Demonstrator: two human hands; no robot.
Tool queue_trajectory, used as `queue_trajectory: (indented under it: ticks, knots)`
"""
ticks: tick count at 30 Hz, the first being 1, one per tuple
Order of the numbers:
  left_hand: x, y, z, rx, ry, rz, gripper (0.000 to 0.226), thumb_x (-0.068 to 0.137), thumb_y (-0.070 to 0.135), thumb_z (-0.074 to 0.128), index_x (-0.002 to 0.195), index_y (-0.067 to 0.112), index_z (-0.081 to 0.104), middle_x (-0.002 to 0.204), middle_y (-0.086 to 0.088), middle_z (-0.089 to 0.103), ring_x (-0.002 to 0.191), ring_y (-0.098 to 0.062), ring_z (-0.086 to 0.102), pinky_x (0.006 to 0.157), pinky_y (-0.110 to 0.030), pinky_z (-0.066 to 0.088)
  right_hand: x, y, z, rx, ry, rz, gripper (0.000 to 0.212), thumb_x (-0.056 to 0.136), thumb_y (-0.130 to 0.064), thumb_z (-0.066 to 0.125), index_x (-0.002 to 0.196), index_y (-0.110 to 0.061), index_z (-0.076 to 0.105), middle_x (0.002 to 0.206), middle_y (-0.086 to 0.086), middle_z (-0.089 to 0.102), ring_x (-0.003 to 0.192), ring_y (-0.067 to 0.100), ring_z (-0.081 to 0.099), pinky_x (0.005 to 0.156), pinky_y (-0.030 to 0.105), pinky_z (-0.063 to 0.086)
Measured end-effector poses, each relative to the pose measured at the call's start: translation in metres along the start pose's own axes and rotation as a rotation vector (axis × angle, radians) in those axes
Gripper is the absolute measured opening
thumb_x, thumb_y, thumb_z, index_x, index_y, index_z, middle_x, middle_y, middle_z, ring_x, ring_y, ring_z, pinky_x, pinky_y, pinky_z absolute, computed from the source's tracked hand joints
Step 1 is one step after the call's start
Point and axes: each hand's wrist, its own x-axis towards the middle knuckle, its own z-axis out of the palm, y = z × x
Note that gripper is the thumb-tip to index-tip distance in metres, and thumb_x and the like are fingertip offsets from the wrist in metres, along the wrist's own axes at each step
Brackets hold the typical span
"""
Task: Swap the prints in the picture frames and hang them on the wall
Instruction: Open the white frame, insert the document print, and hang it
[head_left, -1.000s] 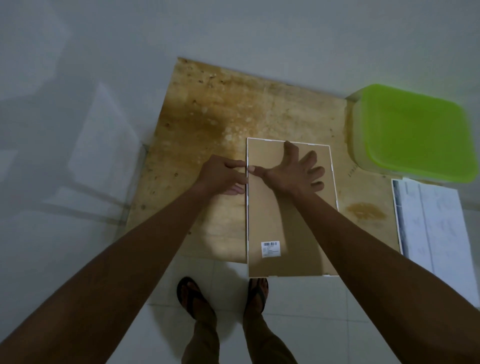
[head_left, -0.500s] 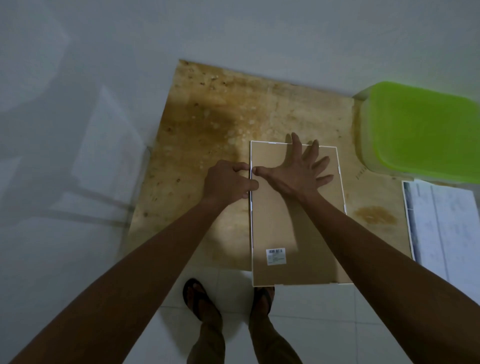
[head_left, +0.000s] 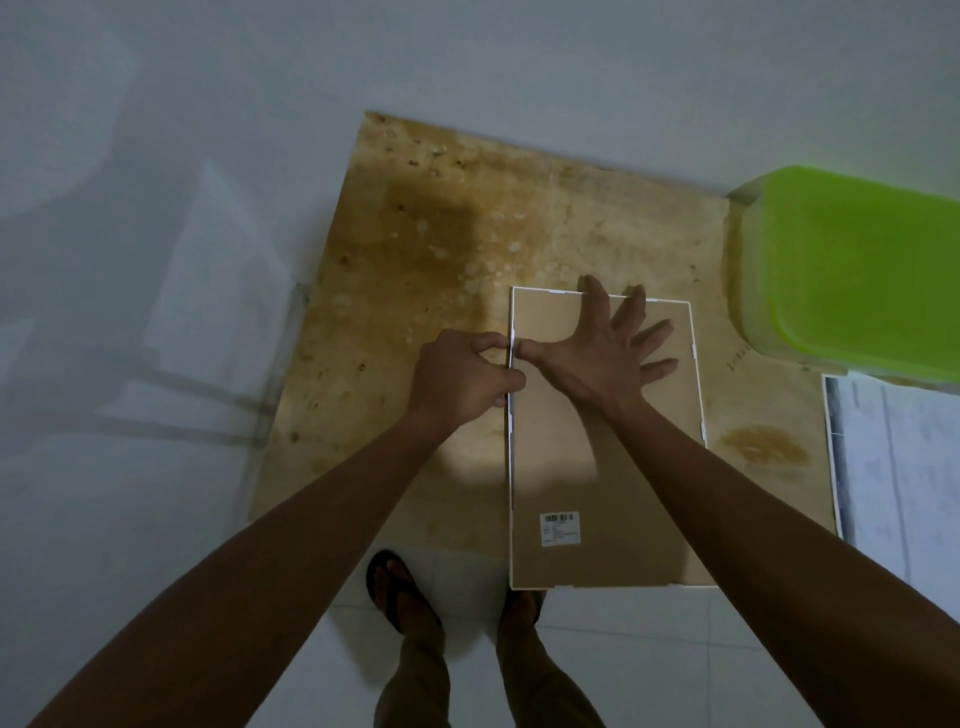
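Observation:
A white picture frame (head_left: 602, 551) lies face down on a stained wooden table (head_left: 415, 291), its brown backing board up and a barcode sticker near the front. Its front end overhangs the table edge. My right hand (head_left: 608, 353) lies flat with fingers spread on the backing's far half, thumb at the left rim. My left hand (head_left: 462, 379) is curled at the frame's left edge, fingertips pinching at a small white tab beside the right thumb. A second frame or print (head_left: 904, 467), pale with a white edge, lies at the right.
A green-lidded plastic box (head_left: 852, 270) stands at the table's far right corner, against the white wall. Below the table edge I see white floor tiles and my two feet in dark sandals (head_left: 395, 587).
The view has shifted slightly. My left hand has closed tighter against the frame's left edge, and my right fingers have spread wider on the backing. The frame stays put.

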Motion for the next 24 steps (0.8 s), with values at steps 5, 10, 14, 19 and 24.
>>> queue_trajectory:
  ticks: [5, 10, 14, 19, 24]
  knots:
    - [0.004, -0.002, -0.001, -0.015, -0.015, -0.027, 0.038, 0.066, 0.014, 0.076, 0.103, 0.025, 0.077, 0.067, -0.001, 0.074, 0.06, -0.014, 0.073, 0.07, -0.03, 0.062, 0.005, 0.001, 0.0, -0.023, -0.047, 0.043, 0.124, 0.047, -0.089, 0.069, 0.15, -0.057, 0.007, 0.166, -0.003, -0.021, 0.148, 0.046, -0.024, 0.112, 0.074, -0.009]
    - [-0.001, 0.001, -0.004, -0.042, -0.034, -0.057, 0.044, 0.071, 0.008, 0.072, 0.114, 0.019, 0.075, 0.07, -0.004, 0.076, 0.064, -0.014, 0.074, 0.068, -0.027, 0.062, 0.004, 0.006, -0.002, -0.015, -0.104, 0.006, 0.128, 0.045, -0.094, 0.066, 0.149, -0.059, 0.001, 0.164, -0.003, -0.027, 0.146, 0.047, -0.028, 0.11, 0.075, -0.01]
    - [-0.007, 0.003, -0.005, -0.049, -0.029, -0.076, 0.046, 0.07, 0.01, 0.072, 0.116, 0.018, 0.074, 0.074, -0.005, 0.076, 0.07, -0.014, 0.075, 0.073, -0.031, 0.062, -0.004, 0.008, -0.004, -0.003, -0.061, -0.058, 0.124, 0.051, -0.093, 0.065, 0.151, -0.056, 0.002, 0.165, 0.003, -0.025, 0.148, 0.048, -0.023, 0.11, 0.075, -0.008]
    - [-0.035, -0.009, 0.006, 0.044, 0.062, 0.004, 0.055, 0.06, 0.031, 0.082, 0.113, 0.019, 0.075, 0.072, 0.007, 0.076, 0.084, -0.009, 0.073, 0.09, -0.032, 0.057, -0.045, 0.03, 0.002, -0.026, -0.038, -0.169, 0.126, 0.057, -0.082, 0.073, 0.154, -0.052, -0.001, 0.166, 0.004, -0.024, 0.152, 0.038, -0.018, 0.117, 0.066, -0.003]
    - [-0.071, -0.031, 0.009, -0.02, 0.061, -0.033, 0.041, 0.067, 0.014, 0.082, 0.108, 0.02, 0.077, 0.078, 0.007, 0.077, 0.078, -0.005, 0.071, 0.093, -0.033, 0.056, -0.086, 0.052, 0.011, -0.018, -0.052, -0.106, 0.121, 0.06, -0.081, 0.072, 0.155, -0.05, 0.003, 0.167, 0.004, -0.02, 0.152, 0.035, -0.019, 0.118, 0.064, -0.005]
